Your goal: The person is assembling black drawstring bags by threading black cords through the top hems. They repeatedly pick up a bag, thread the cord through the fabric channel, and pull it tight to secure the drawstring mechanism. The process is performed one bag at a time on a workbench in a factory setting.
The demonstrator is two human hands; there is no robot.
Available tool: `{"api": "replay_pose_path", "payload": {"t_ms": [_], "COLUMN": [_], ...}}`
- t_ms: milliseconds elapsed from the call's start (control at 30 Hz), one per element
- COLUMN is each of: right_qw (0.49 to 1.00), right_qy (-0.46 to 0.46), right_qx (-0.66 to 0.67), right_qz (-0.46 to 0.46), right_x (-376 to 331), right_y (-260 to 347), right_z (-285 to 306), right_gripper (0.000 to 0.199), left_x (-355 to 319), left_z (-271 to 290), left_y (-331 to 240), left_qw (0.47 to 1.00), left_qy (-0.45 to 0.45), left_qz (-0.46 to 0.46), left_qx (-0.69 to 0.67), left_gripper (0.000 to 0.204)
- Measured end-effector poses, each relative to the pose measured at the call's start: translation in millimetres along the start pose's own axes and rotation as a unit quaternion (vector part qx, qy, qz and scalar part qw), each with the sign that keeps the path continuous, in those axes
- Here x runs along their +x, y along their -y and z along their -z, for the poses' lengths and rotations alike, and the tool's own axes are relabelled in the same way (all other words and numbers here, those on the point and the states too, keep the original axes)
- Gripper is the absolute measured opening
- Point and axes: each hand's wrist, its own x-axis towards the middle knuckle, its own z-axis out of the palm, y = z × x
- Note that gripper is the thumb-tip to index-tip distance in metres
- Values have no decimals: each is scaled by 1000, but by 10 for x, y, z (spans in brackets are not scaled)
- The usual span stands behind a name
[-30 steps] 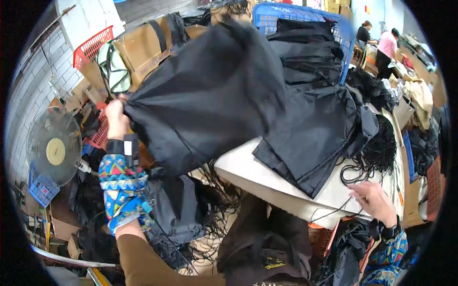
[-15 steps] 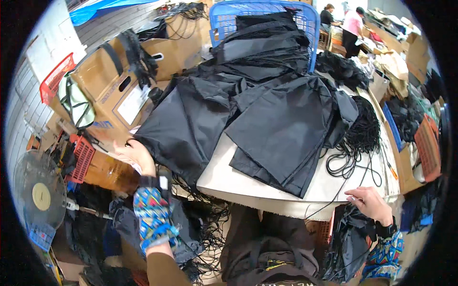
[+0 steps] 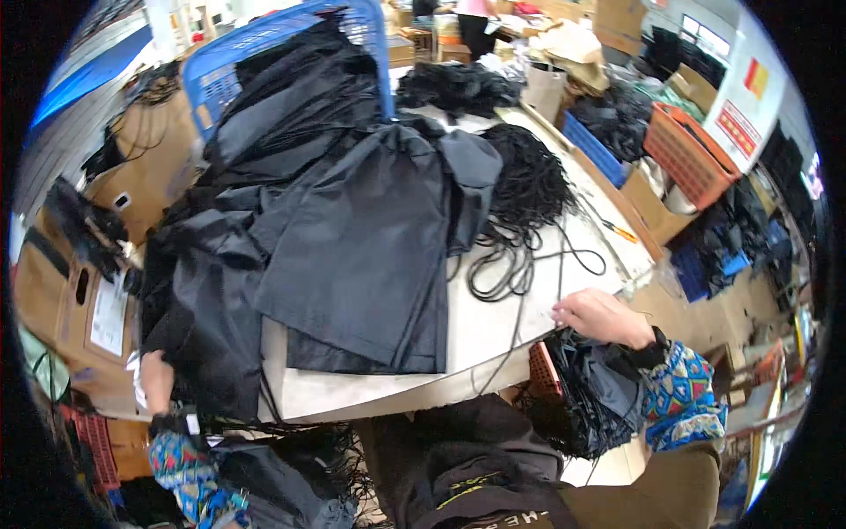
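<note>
My left hand [image 3: 159, 381] is at the lower left edge of a black fabric bag [image 3: 216, 309], its fingers closed on the cloth and partly hidden. Another flat black bag [image 3: 361, 256] lies beside it, over more black cloth on the pale tabletop [image 3: 493, 339]. My right hand [image 3: 604, 317] hovers by the table's front right edge, fingertips pinched together; whatever is between them is too small to make out. Close to it, a loose black cord [image 3: 522, 326] runs over the table edge. A thick bundle of black cords [image 3: 529, 181] rests to the right of the bags.
A blue plastic basket [image 3: 374, 53] stands behind a tall pile of black bags [image 3: 295, 115]. An orange-handled cutter [image 3: 619, 231] lies near the right edge. Cardboard boxes [image 3: 53, 309] stand at left. Below my right hand, black cloth [image 3: 599, 388] fills a red crate [image 3: 545, 368]. A person [image 3: 477, 22] stands far back.
The view has swung to the right, so the table and bags appear further left. My left hand stays at the bag's edge, and my right hand remains pinched near the table edge.
</note>
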Motion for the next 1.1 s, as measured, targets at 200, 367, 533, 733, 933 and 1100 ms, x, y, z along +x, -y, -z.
{"api": "replay_pose_path", "payload": {"t_ms": [200,367,533,733,933,1100], "right_qw": [995,985,987,970,939,943], "right_qy": [-82,-123,-101,-50,-163,-244], "right_qx": [-38,-32,120,213,300,213], "right_qz": [-52,-117,-28,111,-45,-72], "right_x": [113,269,74,-165,-199,-157], "right_y": [-501,-602,-312,-10,-291,-278], "right_z": [-251,-356,-332,-313,-153,-157], "right_gripper": [24,24,20,26,23,21], "left_x": [-557,-1608,-2025,-2008,-1813,-1996], "left_z": [1010,939,681,1249,1395,1480], "left_y": [-2094,-4050,-5277,-5031,-3750,-3111], "left_qw": [976,834,817,440,459,294], "left_qy": [-101,43,-28,522,461,271], "left_qz": [-176,-368,-411,-134,-62,-130], "left_qx": [-79,-409,-403,-718,-757,-907], "left_gripper": [18,15,21,13,12,9]}}
